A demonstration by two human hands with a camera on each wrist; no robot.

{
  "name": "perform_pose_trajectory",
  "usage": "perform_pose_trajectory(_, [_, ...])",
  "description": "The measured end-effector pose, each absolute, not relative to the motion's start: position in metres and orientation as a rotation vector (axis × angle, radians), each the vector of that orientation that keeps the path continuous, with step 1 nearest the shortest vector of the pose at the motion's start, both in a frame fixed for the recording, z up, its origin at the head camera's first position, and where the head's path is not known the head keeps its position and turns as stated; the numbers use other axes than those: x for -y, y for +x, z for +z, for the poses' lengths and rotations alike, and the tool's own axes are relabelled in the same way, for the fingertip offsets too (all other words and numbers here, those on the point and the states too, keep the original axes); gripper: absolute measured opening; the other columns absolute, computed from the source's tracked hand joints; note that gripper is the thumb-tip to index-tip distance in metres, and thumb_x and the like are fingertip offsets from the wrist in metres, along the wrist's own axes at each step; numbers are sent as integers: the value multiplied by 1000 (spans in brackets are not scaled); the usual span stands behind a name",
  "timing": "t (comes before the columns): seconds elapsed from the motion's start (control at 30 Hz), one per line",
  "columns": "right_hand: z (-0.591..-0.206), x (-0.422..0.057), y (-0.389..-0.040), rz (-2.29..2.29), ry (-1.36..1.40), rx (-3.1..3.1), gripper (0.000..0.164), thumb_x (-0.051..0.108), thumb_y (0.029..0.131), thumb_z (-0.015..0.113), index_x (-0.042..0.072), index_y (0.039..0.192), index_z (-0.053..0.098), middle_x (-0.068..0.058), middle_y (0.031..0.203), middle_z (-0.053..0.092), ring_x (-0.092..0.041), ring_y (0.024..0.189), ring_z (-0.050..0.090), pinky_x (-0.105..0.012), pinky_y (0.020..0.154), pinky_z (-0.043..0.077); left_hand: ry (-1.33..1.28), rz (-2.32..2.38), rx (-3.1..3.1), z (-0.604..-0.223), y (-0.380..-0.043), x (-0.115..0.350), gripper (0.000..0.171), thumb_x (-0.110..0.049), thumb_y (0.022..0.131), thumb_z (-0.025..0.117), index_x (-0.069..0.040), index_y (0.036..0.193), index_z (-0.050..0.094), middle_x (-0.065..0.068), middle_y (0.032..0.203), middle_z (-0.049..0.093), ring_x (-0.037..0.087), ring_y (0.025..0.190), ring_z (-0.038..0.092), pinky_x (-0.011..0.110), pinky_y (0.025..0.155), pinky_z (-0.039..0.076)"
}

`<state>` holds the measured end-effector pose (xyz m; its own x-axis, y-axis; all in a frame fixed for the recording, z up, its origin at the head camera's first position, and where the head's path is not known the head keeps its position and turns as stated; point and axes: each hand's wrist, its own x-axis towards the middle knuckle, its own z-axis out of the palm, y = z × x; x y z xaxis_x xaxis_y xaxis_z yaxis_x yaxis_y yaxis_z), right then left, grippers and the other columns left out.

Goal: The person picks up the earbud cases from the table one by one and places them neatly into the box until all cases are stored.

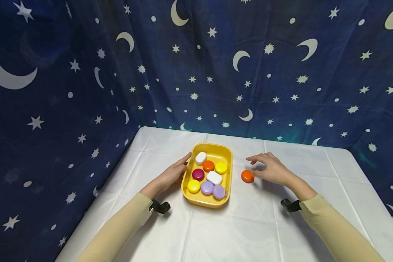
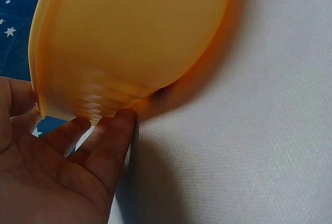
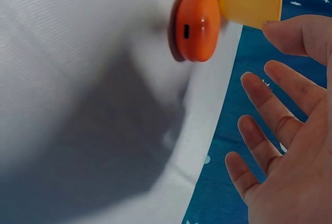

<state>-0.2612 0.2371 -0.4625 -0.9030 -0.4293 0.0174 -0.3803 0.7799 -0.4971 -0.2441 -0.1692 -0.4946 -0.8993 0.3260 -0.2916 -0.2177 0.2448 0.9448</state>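
A yellow bin (image 1: 230, 156) stands on the white-covered table and holds several smooth rounded pieces, including white ones (image 1: 214, 178), an orange one (image 1: 208, 166), yellow ones (image 1: 194, 186), a dark red one (image 1: 198, 174) and lilac ones (image 1: 219, 192). My left hand (image 1: 171, 176) touches the bin's left side, fairly straight fingertips against its outer wall (image 2: 129, 32) and thumb at the rim. Right of the bin lies another orange piece (image 1: 247, 176), glossy, with a small dark slot in its side (image 3: 187, 31). My right hand (image 1: 271, 168) hovers beside it, fingers spread and holding nothing.
A white cloth (image 1: 216, 233) covers the table. Dark blue curtains (image 1: 209, 65) with moons and stars hang behind the table's far edge and along its left side. Black wrist mounts (image 1: 159, 206) sit at both cuffs.
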Motion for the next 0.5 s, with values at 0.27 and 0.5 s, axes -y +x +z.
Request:
perform_pose_trajectory(0.27, [-474,-239,-263,-749,-640,-2859,53,28,87,77,17,138,66,-3,119,69,-30,113,49,-56,95,38,100,1692,-2095,-494,-244,169,61,-26,104,46,-44,160,29,7,168,26,30,147,37,53,114,38])
perform_pose_trajectory(0.5, [-480,-240,-264,-723,-616,-2846,55,29,86,77,16,138,65,-3,119,68,-28,110,49,-53,91,40,96,1702,-2093,-495,-244,169,61,-26,104,45,-42,161,29,8,168,25,31,148,36,53,114,38])
